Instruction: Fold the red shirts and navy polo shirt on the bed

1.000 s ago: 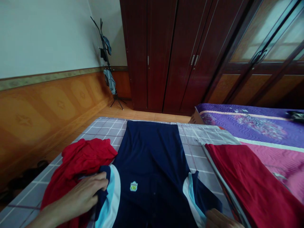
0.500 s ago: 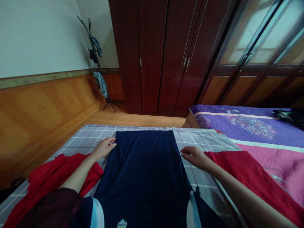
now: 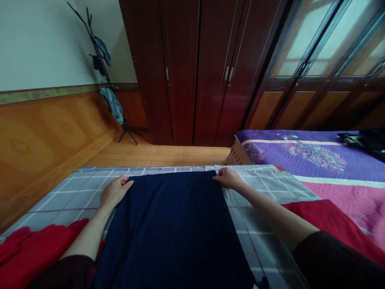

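A navy blue shirt (image 3: pixel 177 228) lies spread flat over a grey checked cover, its straight hem at the far end. At the hem's left corner, my left hand (image 3: pixel 116 190) pinches the fabric between thumb and fingers. My right hand (image 3: pixel 226 177) grips the opposite corner in the same way. Below my left forearm lies a crumpled red garment (image 3: pixel 39 249). Another red cloth (image 3: pixel 333 220) rests flat to the right of my right forearm.
The grey checked cover (image 3: pixel 75 192) ends in a far edge above a wooden floor (image 3: pixel 168 155). A dark red wardrobe (image 3: pixel 180 80) stands behind, with a coat rack (image 3: pixel 105 72) to its left. A purple and pink bedspread (image 3: pixel 300 154) covers the bed at right.
Both hands have reached forward to the hem corners and closed on them. The right hand moved inward from beside the shirt. The view has shifted, and the shirt's lower emblem has left the frame.
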